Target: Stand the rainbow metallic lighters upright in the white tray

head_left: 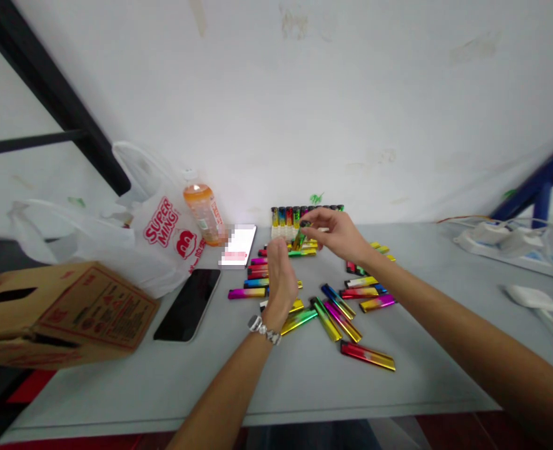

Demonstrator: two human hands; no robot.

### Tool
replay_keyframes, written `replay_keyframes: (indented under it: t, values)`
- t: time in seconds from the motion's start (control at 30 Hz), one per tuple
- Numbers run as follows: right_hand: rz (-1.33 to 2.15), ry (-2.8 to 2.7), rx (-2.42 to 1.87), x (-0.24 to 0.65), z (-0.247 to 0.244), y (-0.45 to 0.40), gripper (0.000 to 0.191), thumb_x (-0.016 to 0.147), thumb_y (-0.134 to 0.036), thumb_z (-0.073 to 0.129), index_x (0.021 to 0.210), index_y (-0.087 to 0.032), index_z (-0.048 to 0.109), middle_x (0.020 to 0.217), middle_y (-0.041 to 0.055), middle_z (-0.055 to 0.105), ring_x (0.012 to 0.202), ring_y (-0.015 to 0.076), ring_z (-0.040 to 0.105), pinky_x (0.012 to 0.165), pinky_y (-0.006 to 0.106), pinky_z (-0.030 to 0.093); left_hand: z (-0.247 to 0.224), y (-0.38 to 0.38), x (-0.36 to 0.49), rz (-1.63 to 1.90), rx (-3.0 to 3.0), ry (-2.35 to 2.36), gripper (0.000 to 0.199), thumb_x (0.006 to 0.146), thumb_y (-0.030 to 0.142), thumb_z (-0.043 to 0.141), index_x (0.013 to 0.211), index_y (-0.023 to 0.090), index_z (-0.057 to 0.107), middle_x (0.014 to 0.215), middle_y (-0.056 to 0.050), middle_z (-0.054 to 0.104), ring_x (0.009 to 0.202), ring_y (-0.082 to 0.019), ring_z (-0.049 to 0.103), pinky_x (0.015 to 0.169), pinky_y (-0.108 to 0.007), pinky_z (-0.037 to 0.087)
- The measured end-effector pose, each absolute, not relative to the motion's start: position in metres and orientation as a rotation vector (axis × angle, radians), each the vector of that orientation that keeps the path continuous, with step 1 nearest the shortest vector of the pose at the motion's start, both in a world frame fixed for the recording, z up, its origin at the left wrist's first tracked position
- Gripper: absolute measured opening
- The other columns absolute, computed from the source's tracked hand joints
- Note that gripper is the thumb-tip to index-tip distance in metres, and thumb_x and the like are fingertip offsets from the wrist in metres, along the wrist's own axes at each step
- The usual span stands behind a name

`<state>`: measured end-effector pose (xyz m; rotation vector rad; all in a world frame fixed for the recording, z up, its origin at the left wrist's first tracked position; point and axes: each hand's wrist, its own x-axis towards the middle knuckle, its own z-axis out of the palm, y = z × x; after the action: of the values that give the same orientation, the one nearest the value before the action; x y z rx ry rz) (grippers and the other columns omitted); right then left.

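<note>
Green lighter (pixel 298 240) is up at the front edge of the white rack (pixel 282 234), roughly upright and a bit tilted. My right hand (pixel 341 236) has it, thumb and fingertips closed on its dark top end. Can't tell if its bottom touches the rack.

Rack sits at the far middle of the grey table (pixel 426 375), by the wall (pixel 276 112). A row of shiny lighters (pixel 289 216) stands upright along its far side, dark tops up; my right hand covers part of it.

My left hand (pixel 283 281) is on the near left of the rack, palm edge-on, fingers straight and apart from the right hand, no grip visible. Can't tell if it touches the loose lighters (pixel 326 320) under it. These lie flat around and between both hands, mixed red, green, blue, purple and gold, some crossing. Red and gold lighter (pixel 368 355) is nearest me, just apart from the rest. Silver watch (pixel 263 329) on my left wrist.

Left side: lit phone (pixel 239 246), orange drink bottle (pixel 205 209), white plastic bag (pixel 164 231), then dark phone (pixel 187 305) and cardboard box (pixel 65 312) nearer. Right side: white power strip (pixel 511 247) with plugs in, white charger (pixel 533 298) just nearer.
</note>
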<state>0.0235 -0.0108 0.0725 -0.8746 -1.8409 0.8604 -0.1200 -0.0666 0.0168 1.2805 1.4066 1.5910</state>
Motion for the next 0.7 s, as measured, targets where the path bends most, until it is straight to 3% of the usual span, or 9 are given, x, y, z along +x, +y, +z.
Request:
replay_keyframes:
  t: [0.1, 0.3, 0.47, 0.7]
  values:
    - [0.595, -1.949, -0.922, 0.015, 0.076, 0.028, 0.023, 0.080, -0.028, 0.068, 0.100, -0.016, 0.065, 0.089, 0.0040, 0.069, 0.069, 0.0129, 0.060, 0.064, 0.027, 0.049, 0.016, -0.063, -0.130, 1.708, 1.402, 1.596, 0.044, 0.102, 0.052, 0.027, 0.113, 0.021, 0.056, 0.116, -0.010, 0.061, 0.111, -0.023, 0.056, 0.100, -0.040, 0.044]
    - [0.206, -2.230, -1.121, -0.003, 0.066, 0.083, 0.015, 0.082, -0.021, 0.066, 0.095, -0.017, 0.070, 0.089, 0.0036, 0.074, 0.074, 0.0149, 0.061, 0.071, 0.027, 0.043, 0.019, -0.064, -0.140, 1.533, 1.815, 1.706, 0.044, 0.104, 0.040, 0.022, 0.091, 0.021, 0.060, 0.096, -0.008, 0.064, 0.099, -0.024, 0.056, 0.096, -0.040, 0.041]
    - [0.160, -2.271, -1.159, -0.009, 0.057, 0.097, 0.016, 0.082, -0.020, 0.065, 0.096, -0.017, 0.072, 0.091, 0.0043, 0.075, 0.077, 0.0153, 0.063, 0.072, 0.025, 0.043, 0.018, -0.064, -0.140, 1.429, 1.894, 1.744, 0.050, 0.104, 0.042, 0.019, 0.085, 0.021, 0.060, 0.093, -0.009, 0.063, 0.094, -0.025, 0.056, 0.088, -0.039, 0.042]
    - [0.188, -2.270, -1.214, -0.011, 0.058, 0.104, 0.015, 0.084, -0.022, 0.066, 0.095, -0.015, 0.074, 0.088, 0.0047, 0.075, 0.079, 0.0159, 0.064, 0.075, 0.026, 0.045, 0.016, -0.062, -0.141, 1.464, 1.829, 1.707, 0.049, 0.104, 0.038, 0.020, 0.084, 0.022, 0.062, 0.092, -0.008, 0.064, 0.094, -0.025, 0.058, 0.088, -0.039, 0.042]
